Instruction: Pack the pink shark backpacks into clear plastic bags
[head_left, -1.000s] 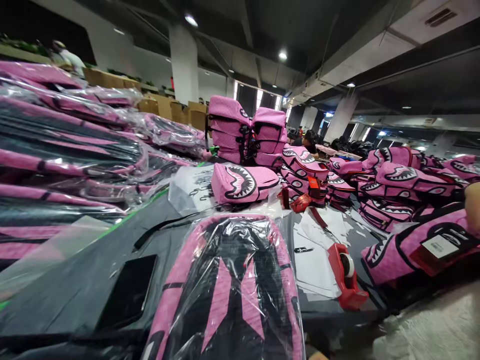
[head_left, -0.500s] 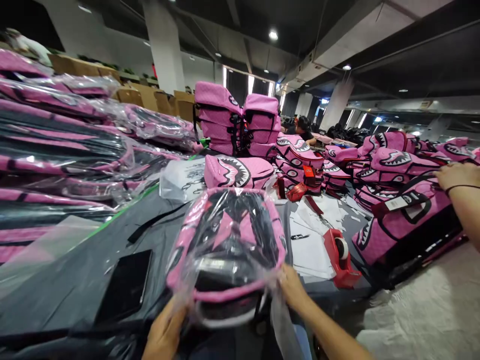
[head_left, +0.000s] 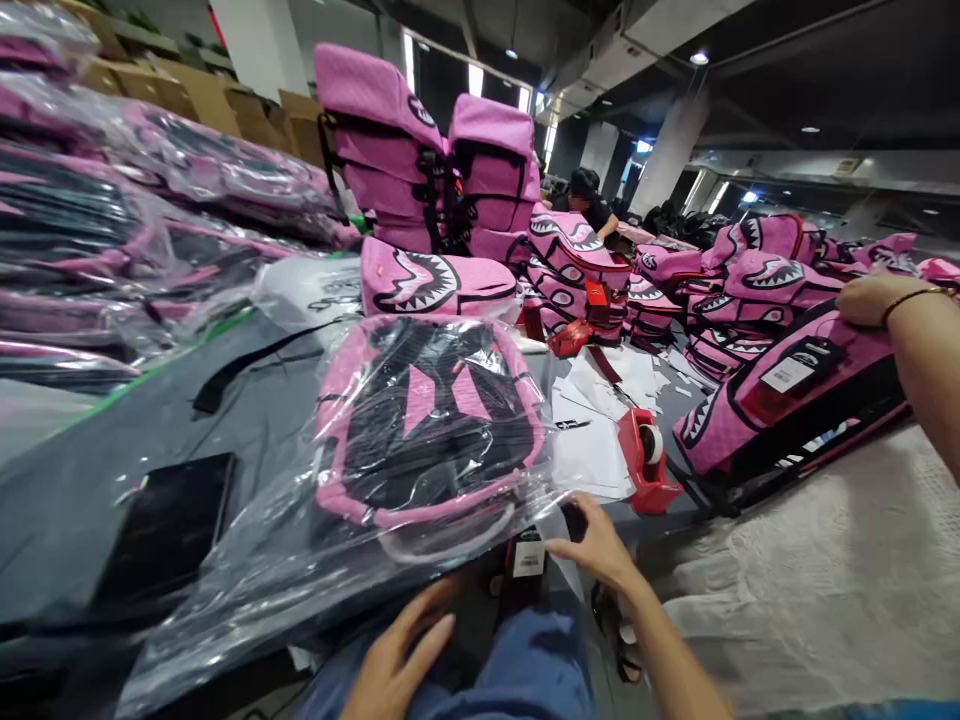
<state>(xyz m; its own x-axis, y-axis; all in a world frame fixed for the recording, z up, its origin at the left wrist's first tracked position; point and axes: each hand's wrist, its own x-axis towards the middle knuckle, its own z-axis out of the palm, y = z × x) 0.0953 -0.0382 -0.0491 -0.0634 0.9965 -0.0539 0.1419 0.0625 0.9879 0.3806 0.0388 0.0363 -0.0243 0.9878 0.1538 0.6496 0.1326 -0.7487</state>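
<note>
"Hands first: how do they stand?"

"The left hand (head_left: pixel 401 645) has thumb and fingers apart, just below the near edge of a clear plastic wrapper (head_left: pixel 247 575). The right hand (head_left: pixel 600 545), thumb and fingers also apart, is at that edge, beside a white label (head_left: pixel 529 558). I cannot tell whether either touches."

"And inside the wrapper?"

"A pink and black backpack (head_left: pixel 439 425), lying on the grey table (head_left: pixel 150 425)."

"Any writing?"

"The label's print is too small to read. To the right, another person's hand (head_left: pixel 870 297) is on a shark-mouth bag (head_left: pixel 720 430); its white sticker (head_left: pixel 787 374) is unreadable too. Between sits a red tape dispenser (head_left: pixel 646 470)."
</note>
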